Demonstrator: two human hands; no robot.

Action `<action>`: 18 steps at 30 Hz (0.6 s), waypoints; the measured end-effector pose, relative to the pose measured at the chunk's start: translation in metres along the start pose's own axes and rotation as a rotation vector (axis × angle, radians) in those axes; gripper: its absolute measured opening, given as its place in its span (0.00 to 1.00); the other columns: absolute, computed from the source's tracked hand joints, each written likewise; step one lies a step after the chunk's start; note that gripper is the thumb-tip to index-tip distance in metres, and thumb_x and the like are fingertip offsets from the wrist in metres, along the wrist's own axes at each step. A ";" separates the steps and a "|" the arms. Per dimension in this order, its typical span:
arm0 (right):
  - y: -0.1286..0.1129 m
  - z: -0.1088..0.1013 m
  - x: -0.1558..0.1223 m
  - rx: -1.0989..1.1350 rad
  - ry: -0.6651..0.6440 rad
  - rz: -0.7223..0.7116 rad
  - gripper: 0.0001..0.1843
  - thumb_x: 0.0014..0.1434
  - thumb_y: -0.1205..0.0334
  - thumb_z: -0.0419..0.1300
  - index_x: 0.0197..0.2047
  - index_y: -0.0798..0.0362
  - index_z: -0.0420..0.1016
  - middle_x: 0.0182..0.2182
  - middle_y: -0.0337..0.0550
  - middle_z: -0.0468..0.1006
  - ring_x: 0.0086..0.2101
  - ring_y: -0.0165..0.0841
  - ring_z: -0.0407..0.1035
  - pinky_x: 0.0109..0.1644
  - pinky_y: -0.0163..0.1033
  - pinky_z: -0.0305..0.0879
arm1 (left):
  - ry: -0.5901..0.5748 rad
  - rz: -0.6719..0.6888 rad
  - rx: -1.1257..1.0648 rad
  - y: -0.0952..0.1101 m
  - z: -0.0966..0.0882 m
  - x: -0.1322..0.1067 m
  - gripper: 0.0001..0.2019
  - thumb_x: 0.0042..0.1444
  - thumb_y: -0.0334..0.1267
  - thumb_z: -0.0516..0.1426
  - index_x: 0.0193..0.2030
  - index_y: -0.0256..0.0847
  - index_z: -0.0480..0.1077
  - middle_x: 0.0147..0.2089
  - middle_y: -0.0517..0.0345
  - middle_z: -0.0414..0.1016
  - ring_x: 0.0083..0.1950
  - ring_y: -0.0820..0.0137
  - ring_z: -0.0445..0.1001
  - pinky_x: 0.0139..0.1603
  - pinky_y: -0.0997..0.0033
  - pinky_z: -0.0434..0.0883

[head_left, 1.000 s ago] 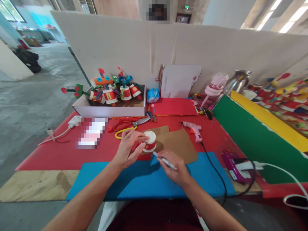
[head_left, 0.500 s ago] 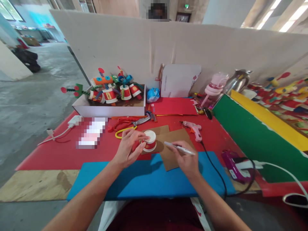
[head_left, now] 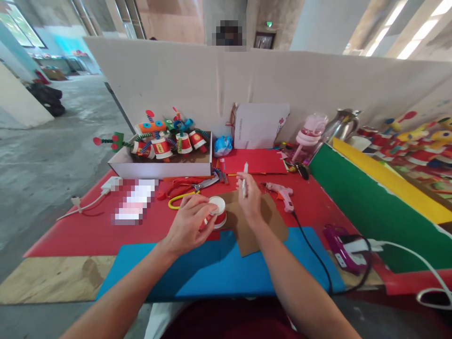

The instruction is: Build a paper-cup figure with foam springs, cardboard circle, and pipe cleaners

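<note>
In the head view, a paper cup [head_left: 221, 207] is seen near the middle of the desk [head_left: 81, 230], turned upside down and stood on brown cardboard [head_left: 271, 221]. Its round white base is faced upward and bordered by a raised rim; the side is coloured red, and the lower edge is finished by a white lip. The left part of the side is mostly covered by the left hand [head_left: 192, 219], so any print there cannot be read. By that hand the cup is held from the left: the fingers are bent over the base and the thumb is set lower, against the side.

A slim, whitish pen [head_left: 244, 188] is held in the right hand [head_left: 250, 197], pinched between the fingers and pointed away from the body, beyond the cup and well clear of it. The cardboard is partly hidden by the right forearm, and a blue sheet [head_left: 197, 268] is laid along the near edge of the desk.

To the right of the right hand a pink glue gun [head_left: 283, 194] is placed. Scissors [head_left: 208, 182] are laid behind the cup, and farther back cup figures [head_left: 162, 148] are piled in a white box [head_left: 162, 170].
</note>
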State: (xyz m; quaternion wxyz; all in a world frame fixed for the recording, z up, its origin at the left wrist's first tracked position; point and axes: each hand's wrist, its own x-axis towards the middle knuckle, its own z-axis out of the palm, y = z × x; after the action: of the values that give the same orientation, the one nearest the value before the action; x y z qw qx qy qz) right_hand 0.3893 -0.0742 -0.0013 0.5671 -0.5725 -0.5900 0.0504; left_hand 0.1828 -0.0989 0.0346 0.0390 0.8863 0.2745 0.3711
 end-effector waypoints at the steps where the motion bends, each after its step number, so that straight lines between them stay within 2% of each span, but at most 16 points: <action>1: 0.003 0.003 -0.004 -0.010 -0.031 0.006 0.13 0.63 0.63 0.48 0.45 0.51 0.72 0.41 0.49 0.79 0.41 0.37 0.75 0.48 0.43 0.71 | -0.002 0.024 0.000 -0.001 -0.001 0.001 0.08 0.60 0.33 0.53 0.45 0.41 0.71 0.42 0.50 0.78 0.49 0.61 0.72 0.50 0.58 0.66; 4: 0.008 0.005 -0.013 0.002 -0.123 0.034 0.13 0.63 0.63 0.49 0.44 0.50 0.73 0.40 0.47 0.80 0.42 0.37 0.75 0.49 0.43 0.70 | -0.064 -0.009 -0.012 -0.004 -0.004 0.005 0.13 0.61 0.37 0.54 0.52 0.43 0.69 0.49 0.50 0.77 0.53 0.60 0.70 0.54 0.56 0.67; 8: 0.009 0.001 -0.015 0.028 -0.181 0.045 0.14 0.61 0.65 0.50 0.46 0.48 0.73 0.41 0.45 0.81 0.43 0.37 0.75 0.49 0.43 0.70 | -0.276 -0.097 -0.023 -0.005 0.000 0.010 0.31 0.56 0.53 0.58 0.63 0.44 0.61 0.63 0.46 0.67 0.62 0.54 0.65 0.61 0.48 0.63; 10: 0.009 0.000 -0.015 0.039 -0.206 0.051 0.16 0.59 0.67 0.49 0.48 0.49 0.72 0.42 0.45 0.81 0.43 0.37 0.75 0.50 0.43 0.69 | -0.327 -0.104 -0.046 -0.006 0.003 0.017 0.34 0.55 0.56 0.57 0.65 0.45 0.59 0.65 0.46 0.64 0.64 0.53 0.62 0.63 0.47 0.61; 13: 0.011 0.002 -0.014 0.051 -0.207 0.070 0.20 0.58 0.69 0.49 0.51 0.50 0.71 0.43 0.46 0.80 0.43 0.37 0.75 0.49 0.43 0.70 | -0.301 -0.164 -0.132 -0.012 0.004 0.034 0.29 0.60 0.54 0.52 0.65 0.44 0.59 0.65 0.47 0.65 0.65 0.56 0.62 0.64 0.50 0.60; 16: 0.012 0.004 -0.015 0.044 -0.190 0.056 0.21 0.57 0.70 0.49 0.51 0.50 0.72 0.44 0.46 0.80 0.44 0.38 0.74 0.50 0.43 0.69 | -0.275 -0.253 -0.183 -0.015 0.002 0.053 0.22 0.65 0.50 0.45 0.60 0.43 0.65 0.59 0.50 0.72 0.59 0.60 0.68 0.60 0.55 0.64; 18: 0.011 0.003 -0.015 0.043 -0.182 0.025 0.21 0.57 0.69 0.49 0.52 0.50 0.72 0.45 0.47 0.79 0.46 0.38 0.74 0.52 0.44 0.69 | -0.307 -0.199 -0.175 -0.011 0.002 0.058 0.21 0.64 0.49 0.47 0.58 0.43 0.68 0.55 0.51 0.74 0.56 0.61 0.70 0.58 0.57 0.66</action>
State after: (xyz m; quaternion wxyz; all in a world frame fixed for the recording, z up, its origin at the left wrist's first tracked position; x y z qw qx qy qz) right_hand 0.3893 -0.0796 -0.0195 0.5225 -0.5605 -0.6308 0.1220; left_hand 0.2126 -0.0591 0.0672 0.1935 0.8943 0.3181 0.2481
